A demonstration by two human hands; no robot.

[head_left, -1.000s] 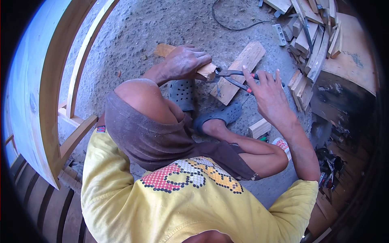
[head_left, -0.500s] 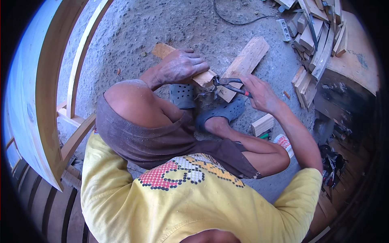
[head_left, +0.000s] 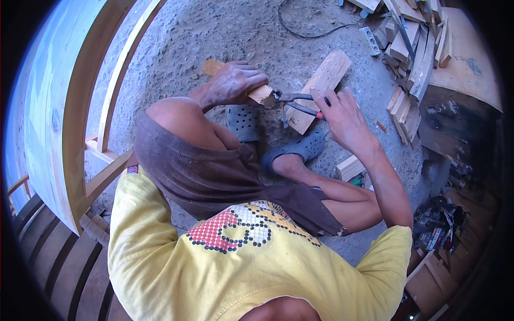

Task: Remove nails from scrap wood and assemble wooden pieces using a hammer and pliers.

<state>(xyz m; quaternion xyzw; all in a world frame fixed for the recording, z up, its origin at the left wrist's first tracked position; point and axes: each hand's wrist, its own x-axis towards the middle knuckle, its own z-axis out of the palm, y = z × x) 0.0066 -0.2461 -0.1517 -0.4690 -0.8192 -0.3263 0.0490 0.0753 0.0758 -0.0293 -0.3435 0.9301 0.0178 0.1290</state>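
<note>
My left hand (head_left: 233, 84) is wrapped over a short wooden block (head_left: 262, 96), whose cut end faces my right side. In my right hand (head_left: 345, 119) are dark pincers (head_left: 293, 98) with a bit of red on the handles. The handles stand spread apart, and the pincers' jaws meet the block's end. Whether a nail sits between the jaws is too small to tell. Beneath the pincers, a wider wooden board (head_left: 332, 69) lies on the ground, partly hidden by the tool and my fingers.
A pile of wood offcuts (head_left: 401, 45) lies at the far right beside a power strip (head_left: 369, 41) and a black cable (head_left: 308, 36). A smaller block (head_left: 350, 168) rests near my right leg. A large curved wooden frame (head_left: 64, 123) stands on the left, above dark slats (head_left: 69, 273).
The block's held end has tilted and moved slightly left, showing more of its end face. My right hand has shifted slightly upward, and the pincers' handles lie flatter and wider apart.
</note>
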